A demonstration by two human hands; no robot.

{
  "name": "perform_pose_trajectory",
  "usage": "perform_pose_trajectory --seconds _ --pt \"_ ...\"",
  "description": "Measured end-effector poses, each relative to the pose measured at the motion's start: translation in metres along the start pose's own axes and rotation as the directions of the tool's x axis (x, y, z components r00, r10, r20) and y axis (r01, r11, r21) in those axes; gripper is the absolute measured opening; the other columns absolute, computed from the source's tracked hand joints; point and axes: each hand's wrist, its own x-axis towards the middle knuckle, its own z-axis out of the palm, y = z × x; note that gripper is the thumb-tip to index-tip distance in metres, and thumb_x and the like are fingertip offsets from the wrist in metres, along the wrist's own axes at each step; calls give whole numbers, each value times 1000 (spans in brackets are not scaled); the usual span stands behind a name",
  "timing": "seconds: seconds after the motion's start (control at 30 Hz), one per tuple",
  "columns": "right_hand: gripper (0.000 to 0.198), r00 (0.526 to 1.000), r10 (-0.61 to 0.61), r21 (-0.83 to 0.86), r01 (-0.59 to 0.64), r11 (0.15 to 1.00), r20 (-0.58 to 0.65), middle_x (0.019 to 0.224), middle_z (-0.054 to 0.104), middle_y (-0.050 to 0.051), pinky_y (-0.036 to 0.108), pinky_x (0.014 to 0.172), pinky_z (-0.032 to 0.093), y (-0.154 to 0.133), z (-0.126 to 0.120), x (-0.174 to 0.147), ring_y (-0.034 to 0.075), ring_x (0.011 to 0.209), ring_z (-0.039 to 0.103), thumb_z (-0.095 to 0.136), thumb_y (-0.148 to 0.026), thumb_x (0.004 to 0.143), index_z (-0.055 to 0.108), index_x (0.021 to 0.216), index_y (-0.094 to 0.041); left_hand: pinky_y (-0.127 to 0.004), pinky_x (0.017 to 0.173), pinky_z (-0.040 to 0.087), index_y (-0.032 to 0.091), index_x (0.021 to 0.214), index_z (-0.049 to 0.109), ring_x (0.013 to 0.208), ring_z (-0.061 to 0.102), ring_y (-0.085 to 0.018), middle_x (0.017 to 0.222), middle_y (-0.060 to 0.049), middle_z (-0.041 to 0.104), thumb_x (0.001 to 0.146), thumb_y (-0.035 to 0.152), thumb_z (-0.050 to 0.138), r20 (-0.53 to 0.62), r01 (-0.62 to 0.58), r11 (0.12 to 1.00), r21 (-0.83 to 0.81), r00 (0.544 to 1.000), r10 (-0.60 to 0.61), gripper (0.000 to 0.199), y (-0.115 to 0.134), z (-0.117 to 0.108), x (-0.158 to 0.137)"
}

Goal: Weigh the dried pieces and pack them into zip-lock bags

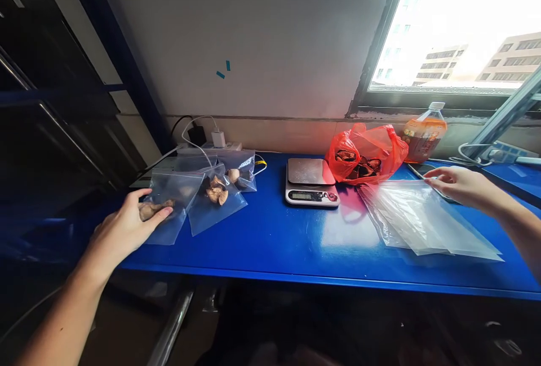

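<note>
At the left end of the blue table, my left hand (131,222) is closed round a clear plastic bag (177,188) with dried brown pieces, like mushrooms, inside. Beside it lies a second clear bag (200,217) of dried mushroom pieces (217,190). A third clear bag (245,169) with similar pieces is just behind. On the right, my right hand (452,183) has its fingers pinched together at the top edge of a fanned stack of flat clear plastic bags (426,219). The contact between fingertips and bag is small in view.
A kitchen scale (311,177) with a bare metal plate stands mid-table. Right of it, an open red plastic bag (367,155) holds dark dried pieces. Behind are an orange drink bottle (426,132) and a phone-like flat object (416,170). Chargers (217,138) and cables lie at back left.
</note>
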Motion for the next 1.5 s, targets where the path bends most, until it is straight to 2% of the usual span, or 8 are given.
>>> perform_pose_trajectory --seconds 0.17,0.37,0.47,0.57,0.77,1.0,1.13,1.5 --pt "18 990 -111 -193 125 973 82 81 66 9 39 65 38 2 -10 21 20 79 61 52 -25 79 70 77 -23 -34 81 52 26 127 45 95 66 -23 93 -1 68 80 33 66 -31 149 908 -392 984 -175 51 52 -30 2" --pt "17 933 -254 -200 308 930 255 79 66 7 41 78 40 -33 9 27 24 85 59 53 -33 80 65 80 -20 -22 56 50 29 136 35 104 61 -24 115 -6 60 79 36 67 109 -150 840 -521 965 240 65 133 -41 9" --pt "36 915 -82 145 26 989 396 67 60 3 31 61 40 -77 54 10 16 61 52 64 -50 74 63 88 -18 -25 67 52 30 133 42 105 59 -24 121 -6 60 80 41 66 278 -282 753 -595 806 522 59 154 -23 30" --pt "36 713 -161 522 -322 790 682 74 61 3 26 58 41 -103 97 -10 12 64 53 51 -50 86 62 90 -16 -30 78 53 28 133 43 100 60 -20 123 -6 59 81 37 64 295 -339 684 -646 716 633 57 170 -8 60" --pt "24 559 -75 513 -689 511 826 76 61 1 27 62 46 -92 118 -29 12 65 57 61 -37 78 60 88 -16 -34 84 53 25 136 43 99 62 -21 119 -5 62 81 25 56 479 -472 671 -572 473 740 57 216 9 85" --pt "29 541 21 491 -778 393 841 73 61 -2 26 61 47 -101 127 -28 13 67 59 67 -23 66 53 92 -19 -39 96 46 20 131 45 112 55 -23 122 -10 55 87 17 49 -32 -673 586 -450 669 743 44 238 30 40" --pt "18 511 31 480 -825 299 859 78 59 -2 26 64 46 -106 120 -40 12 70 57 61 -29 74 53 88 -20 -29 82 52 23 132 41 93 62 -17 112 -6 61 87 15 50 -97 -695 523 -493 641 761 47 235 35 28" --pt "42 488 8 435 -786 439 873 69 54 -1 29 65 43 -99 110 -46 12 64 53 54 -59 80 52 76 -17 -21 66 54 18 125 44 79 72 -15 93 -2 75 91 19 47 -114 -691 432 -580 594 797 34 235 36 20"
